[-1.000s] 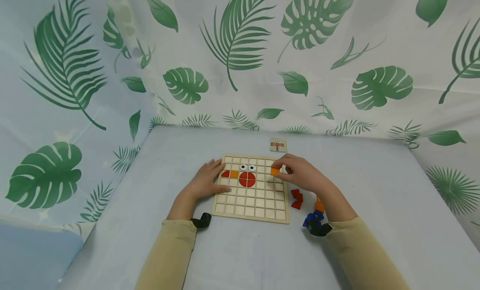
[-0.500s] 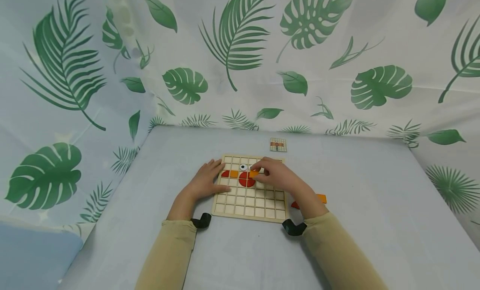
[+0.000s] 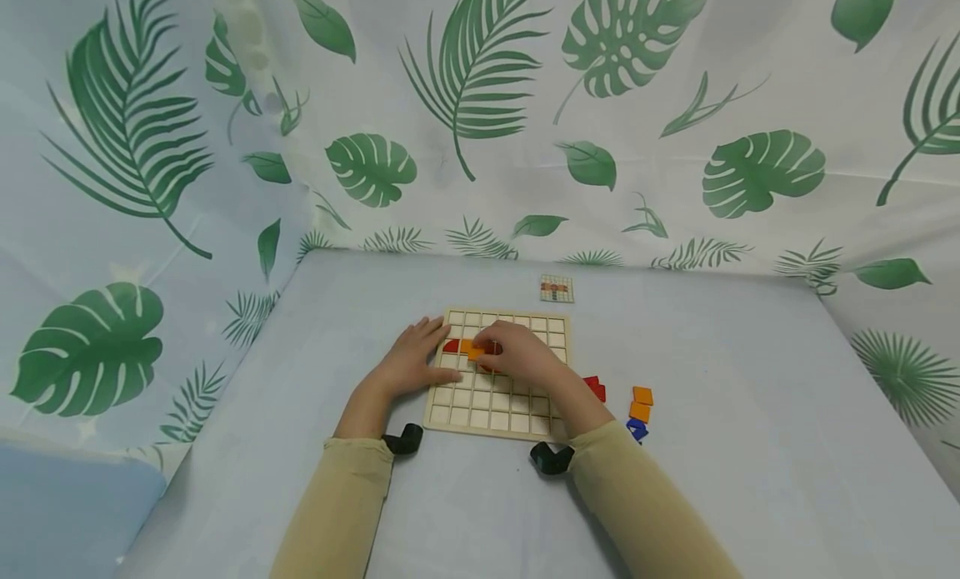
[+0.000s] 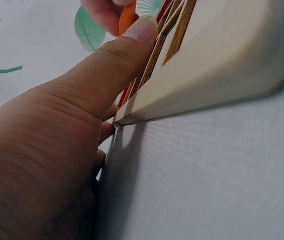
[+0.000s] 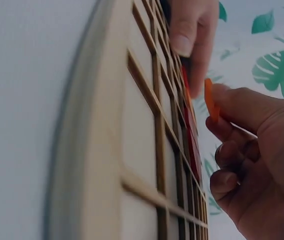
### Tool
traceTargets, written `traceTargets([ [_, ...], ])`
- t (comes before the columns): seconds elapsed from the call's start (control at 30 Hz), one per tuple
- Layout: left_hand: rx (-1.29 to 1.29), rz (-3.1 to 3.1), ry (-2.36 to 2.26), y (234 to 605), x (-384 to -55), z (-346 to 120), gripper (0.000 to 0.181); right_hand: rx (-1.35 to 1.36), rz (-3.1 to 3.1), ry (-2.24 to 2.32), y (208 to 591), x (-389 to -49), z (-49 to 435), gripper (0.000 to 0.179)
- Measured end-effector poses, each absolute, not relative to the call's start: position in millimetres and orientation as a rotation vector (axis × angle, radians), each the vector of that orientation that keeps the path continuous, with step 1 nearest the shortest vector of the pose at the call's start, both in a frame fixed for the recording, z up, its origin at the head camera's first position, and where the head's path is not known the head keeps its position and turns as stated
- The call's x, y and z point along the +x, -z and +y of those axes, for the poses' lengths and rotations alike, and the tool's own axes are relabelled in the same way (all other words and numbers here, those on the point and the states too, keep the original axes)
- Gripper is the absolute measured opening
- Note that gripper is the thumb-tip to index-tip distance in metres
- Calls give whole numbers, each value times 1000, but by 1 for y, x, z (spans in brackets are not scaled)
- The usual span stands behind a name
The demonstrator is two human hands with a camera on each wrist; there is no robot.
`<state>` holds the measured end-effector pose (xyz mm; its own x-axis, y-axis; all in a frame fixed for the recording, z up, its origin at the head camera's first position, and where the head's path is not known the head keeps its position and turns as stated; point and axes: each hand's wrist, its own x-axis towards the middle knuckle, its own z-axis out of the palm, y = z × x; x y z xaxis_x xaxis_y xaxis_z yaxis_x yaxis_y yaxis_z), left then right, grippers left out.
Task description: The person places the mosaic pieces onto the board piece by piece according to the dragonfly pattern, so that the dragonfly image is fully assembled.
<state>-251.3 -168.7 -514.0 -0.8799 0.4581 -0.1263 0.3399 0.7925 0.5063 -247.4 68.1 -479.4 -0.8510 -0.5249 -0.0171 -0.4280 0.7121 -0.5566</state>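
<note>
A wooden grid board (image 3: 495,421) lies flat on the table. On its left edge rests my left hand (image 3: 408,362), thumb straight over the frame and fingers spread at the upper left side. My right hand (image 3: 525,358) pinches an orange square tile (image 3: 476,355) between thumb and fingertips. In the right wrist view that orange tile (image 5: 210,100) is held on edge, apart from the grid. Below it in the head view, a red quarter-round piece (image 3: 451,346) and another orange tile (image 3: 466,346) sit in cells. My right hand mostly covers the red circle and hides the eye pieces.
Loose red pieces (image 3: 594,387) lie right of the board, partly behind my right forearm. Further right are orange tiles (image 3: 642,395) and blue pieces (image 3: 637,430). A small patterned card (image 3: 557,288) lies beyond the board. Leaf-print cloth (image 3: 480,187) hangs behind the table.
My right hand has moved left across the board with the orange tile, from the right-hand columns to beside the placed orange tile. My left hand has stayed in place.
</note>
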Motion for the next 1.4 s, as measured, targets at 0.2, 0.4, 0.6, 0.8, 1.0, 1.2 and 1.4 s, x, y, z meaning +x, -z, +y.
traceTargets([
  [0.2,639,2737,-721,515,-252,-170,97,-741,2776,734,482,-244,55,28],
  [0.4,638,2744,-720,516,-253,-169,98,-740,2809,675,484,-241,49,21],
  [0.6,630,2747,-718,517,-253,-169,98,-738,2832,597,485,-241,45,23],
  [0.8,628,2749,-713,517,-254,-170,98,-734,2841,585,485,-241,43,23],
  [1.0,628,2744,-729,517,-254,-170,98,-725,2836,595,483,-240,44,23],
  [1.2,622,2753,-724,517,-253,-169,98,-678,2818,667,471,-241,62,25],
  [1.4,597,2765,-698,518,-253,-168,98,-624,2753,797,456,-243,104,24],
])
